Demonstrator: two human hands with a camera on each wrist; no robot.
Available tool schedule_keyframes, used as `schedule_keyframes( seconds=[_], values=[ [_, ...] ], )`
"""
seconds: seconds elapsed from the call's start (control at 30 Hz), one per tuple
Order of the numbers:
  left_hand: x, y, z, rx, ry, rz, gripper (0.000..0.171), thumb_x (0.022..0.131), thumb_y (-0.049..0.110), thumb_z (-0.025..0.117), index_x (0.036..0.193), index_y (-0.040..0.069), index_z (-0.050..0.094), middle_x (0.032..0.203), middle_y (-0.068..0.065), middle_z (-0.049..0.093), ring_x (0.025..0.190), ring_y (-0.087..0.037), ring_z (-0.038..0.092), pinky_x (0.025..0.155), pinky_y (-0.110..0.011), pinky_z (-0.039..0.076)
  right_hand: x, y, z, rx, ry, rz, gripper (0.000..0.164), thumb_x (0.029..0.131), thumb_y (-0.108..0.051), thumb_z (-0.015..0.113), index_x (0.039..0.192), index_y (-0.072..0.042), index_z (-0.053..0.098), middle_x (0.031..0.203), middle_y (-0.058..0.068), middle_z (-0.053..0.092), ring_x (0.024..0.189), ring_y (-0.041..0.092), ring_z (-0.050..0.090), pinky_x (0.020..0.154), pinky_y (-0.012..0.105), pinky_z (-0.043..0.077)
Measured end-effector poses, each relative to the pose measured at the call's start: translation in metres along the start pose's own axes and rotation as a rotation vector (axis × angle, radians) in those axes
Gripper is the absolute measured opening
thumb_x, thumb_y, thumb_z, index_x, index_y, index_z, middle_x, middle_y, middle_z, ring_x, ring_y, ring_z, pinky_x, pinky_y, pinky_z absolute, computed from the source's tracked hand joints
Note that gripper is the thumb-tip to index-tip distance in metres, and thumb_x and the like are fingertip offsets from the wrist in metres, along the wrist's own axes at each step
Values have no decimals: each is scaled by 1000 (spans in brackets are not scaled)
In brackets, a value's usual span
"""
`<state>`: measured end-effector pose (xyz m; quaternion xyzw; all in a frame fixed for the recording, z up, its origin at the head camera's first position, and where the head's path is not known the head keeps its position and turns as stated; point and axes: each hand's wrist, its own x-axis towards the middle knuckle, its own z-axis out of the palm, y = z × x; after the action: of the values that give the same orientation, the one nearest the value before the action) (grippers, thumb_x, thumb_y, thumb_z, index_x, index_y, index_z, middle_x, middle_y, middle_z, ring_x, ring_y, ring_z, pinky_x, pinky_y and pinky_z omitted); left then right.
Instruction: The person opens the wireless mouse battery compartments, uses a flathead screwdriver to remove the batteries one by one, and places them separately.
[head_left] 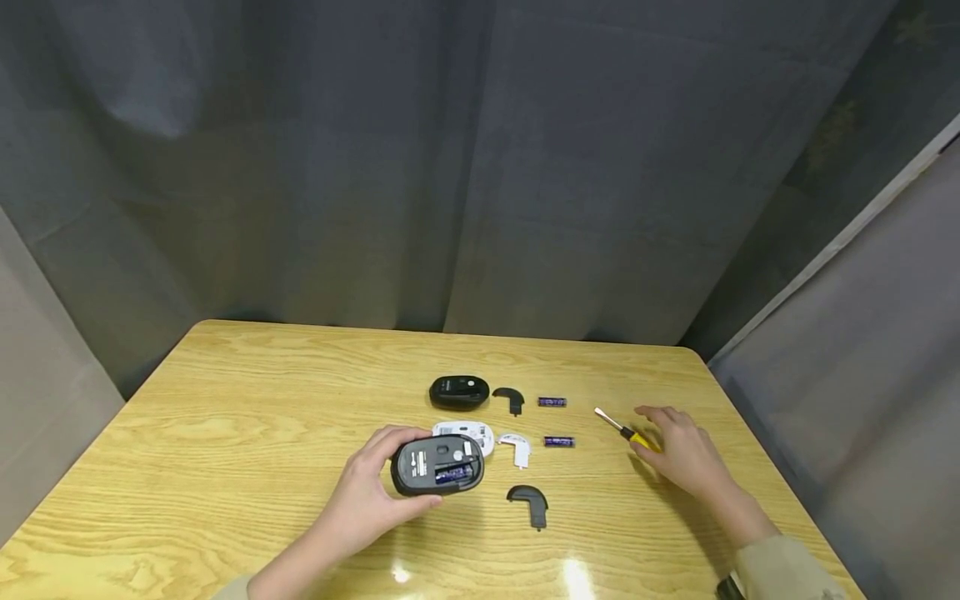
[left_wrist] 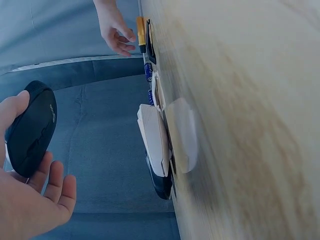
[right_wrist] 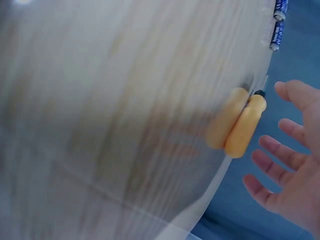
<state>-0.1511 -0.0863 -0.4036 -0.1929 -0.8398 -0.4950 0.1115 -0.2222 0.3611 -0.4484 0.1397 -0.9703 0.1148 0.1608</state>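
My left hand (head_left: 367,486) grips a black computer mouse (head_left: 408,468) by its edges, raised above the table. Its underside faces the head camera, and a purple battery (head_left: 453,474) lies in the uncovered compartment. In the left wrist view, the smooth top of the black mouse (left_wrist: 37,127) shows between thumb and fingers. Over at the right, my right hand (head_left: 684,454) hovers with spread fingers by a screwdriver (head_left: 643,442) that has a yellow and black handle. The right wrist view shows a gap between those fingers and the yellow handle (right_wrist: 243,131).
Behind the held mouse lie a partly hidden white mouse (head_left: 477,432) and another black mouse (head_left: 459,393). To their right are a white battery cover (head_left: 517,448), two black covers (head_left: 512,397) (head_left: 534,502) and two purple batteries (head_left: 552,402) (head_left: 559,442). Grey curtains (head_left: 450,167) surround the wooden table (head_left: 225,450).
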Motion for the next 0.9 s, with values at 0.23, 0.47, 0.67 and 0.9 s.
schedule_keyframes(
  seconds=[0.23,0.47,0.67,0.9],
  values=[
    [0,-1,1,-6,2,4,70,55,24,91,118,27,60,114,20,57,107,-6,55,96,-44,45,3,8,6,0,-111,36,56,76,-29,77,121,-3,58,101,16,62,84,32,61,63,47,51],
    [0,-2,1,-8,-4,4,70,55,29,90,118,27,59,114,20,57,108,-6,55,97,-44,44,8,11,10,29,-154,34,38,77,-25,76,107,-5,63,95,12,61,81,27,61,63,43,52],
    [1,-1,0,-13,-8,3,70,55,29,90,118,27,59,115,20,57,109,-6,55,97,-44,44,12,12,11,30,-198,42,27,78,-24,75,99,-8,65,91,6,59,76,20,58,60,38,50],
    [1,-1,0,-17,-12,2,69,56,31,90,118,31,58,114,20,57,108,-6,55,96,-42,46,16,12,12,45,-230,47,19,80,-21,74,92,-10,64,82,1,53,68,13,48,56,31,42]
  ],
)
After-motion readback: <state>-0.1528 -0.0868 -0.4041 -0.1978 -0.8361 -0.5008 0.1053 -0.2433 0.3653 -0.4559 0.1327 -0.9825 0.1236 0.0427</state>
